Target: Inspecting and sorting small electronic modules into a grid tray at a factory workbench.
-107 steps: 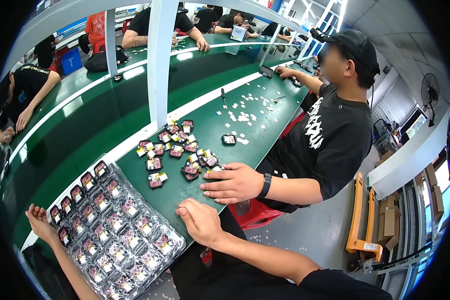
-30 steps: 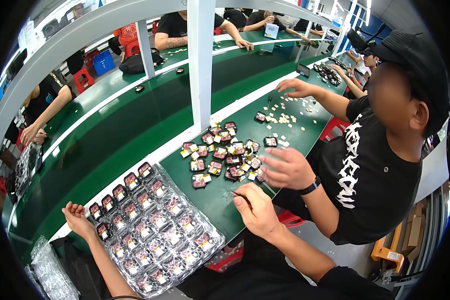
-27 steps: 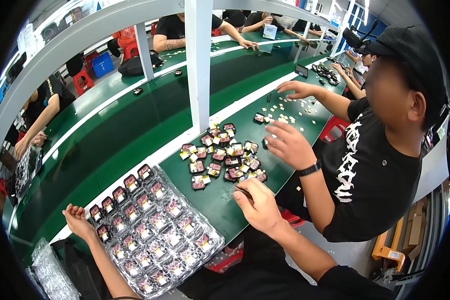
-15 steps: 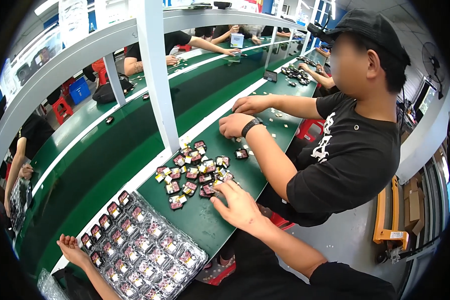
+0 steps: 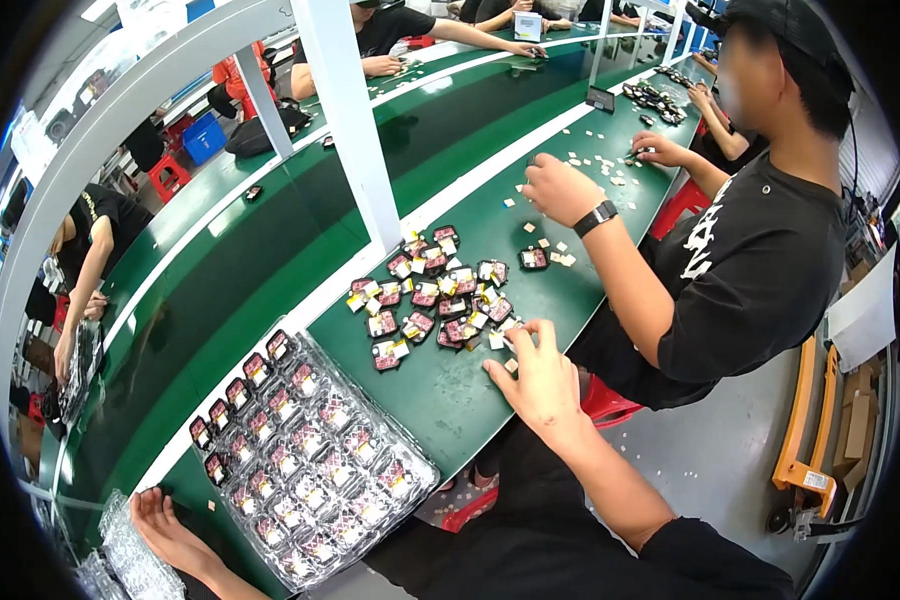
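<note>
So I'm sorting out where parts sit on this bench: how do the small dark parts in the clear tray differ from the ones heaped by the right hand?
The parts in the clear tray sit in neat rows, one per pocket; the loose pile lies jumbled on the green table. The right hand touches the pile's edge, while the left hand rests by the tray's corner. Both look like the same small dark parts.

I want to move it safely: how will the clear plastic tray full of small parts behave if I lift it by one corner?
The clear tray looks thin and moulded, so it would probably flex or sag. It is filled with many small dark parts, so a tilt could spill them. The left hand rests by its near corner; supporting two sides seems safer.
</note>
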`<state>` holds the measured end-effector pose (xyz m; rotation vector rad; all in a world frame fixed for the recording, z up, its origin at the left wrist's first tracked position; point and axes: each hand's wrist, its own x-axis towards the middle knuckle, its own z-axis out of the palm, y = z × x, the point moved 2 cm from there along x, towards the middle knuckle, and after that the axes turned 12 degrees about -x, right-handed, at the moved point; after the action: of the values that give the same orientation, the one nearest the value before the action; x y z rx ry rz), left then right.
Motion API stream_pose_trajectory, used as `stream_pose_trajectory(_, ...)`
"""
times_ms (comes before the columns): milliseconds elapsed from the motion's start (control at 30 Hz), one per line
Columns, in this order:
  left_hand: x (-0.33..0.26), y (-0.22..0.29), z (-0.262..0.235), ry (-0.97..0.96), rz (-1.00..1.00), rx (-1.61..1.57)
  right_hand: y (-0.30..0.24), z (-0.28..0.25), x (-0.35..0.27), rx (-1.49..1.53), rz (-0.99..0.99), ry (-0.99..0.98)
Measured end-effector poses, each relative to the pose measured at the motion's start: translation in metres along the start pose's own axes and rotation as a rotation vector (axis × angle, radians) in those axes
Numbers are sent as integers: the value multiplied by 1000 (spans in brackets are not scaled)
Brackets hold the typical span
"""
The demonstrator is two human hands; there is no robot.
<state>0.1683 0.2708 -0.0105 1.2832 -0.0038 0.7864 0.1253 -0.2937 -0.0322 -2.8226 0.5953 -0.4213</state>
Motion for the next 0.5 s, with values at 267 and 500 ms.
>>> stream_pose_trajectory(267,-141,62,-25,362,307,291,22,3,6,-9,25,54)
stream_pose_trajectory(500,-245,40,-16,643,-100,395,30,4,-2,102,-58,-6)
